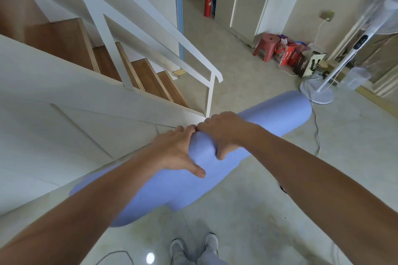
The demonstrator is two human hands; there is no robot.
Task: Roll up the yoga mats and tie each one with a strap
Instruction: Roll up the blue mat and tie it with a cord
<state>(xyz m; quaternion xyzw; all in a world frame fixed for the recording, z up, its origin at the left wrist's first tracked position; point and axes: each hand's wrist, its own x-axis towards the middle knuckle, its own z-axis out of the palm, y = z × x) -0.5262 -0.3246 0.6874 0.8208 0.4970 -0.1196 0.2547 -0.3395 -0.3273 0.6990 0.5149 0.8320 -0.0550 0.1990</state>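
Observation:
A lavender-blue yoga mat (277,112), rolled into a thick tube, lies on the pale floor and runs from lower left to upper right beside the staircase base. My left hand (176,150) is clamped over the middle of the roll, thumb on the near side and fingers over the far side. My right hand (224,131) grips the roll just to the right, its fingertips touching those of the left. Both forearms hide part of the roll. No strap shows clearly; a small dark item (283,189) peeks out under my right forearm.
A white staircase (107,84) with wooden treads rises at the left, right behind the roll. A white pedestal fan (316,92) and its cable stand past the roll's far end. A red stool (267,46) and bags sit by the wall. My shoes (193,247) are below.

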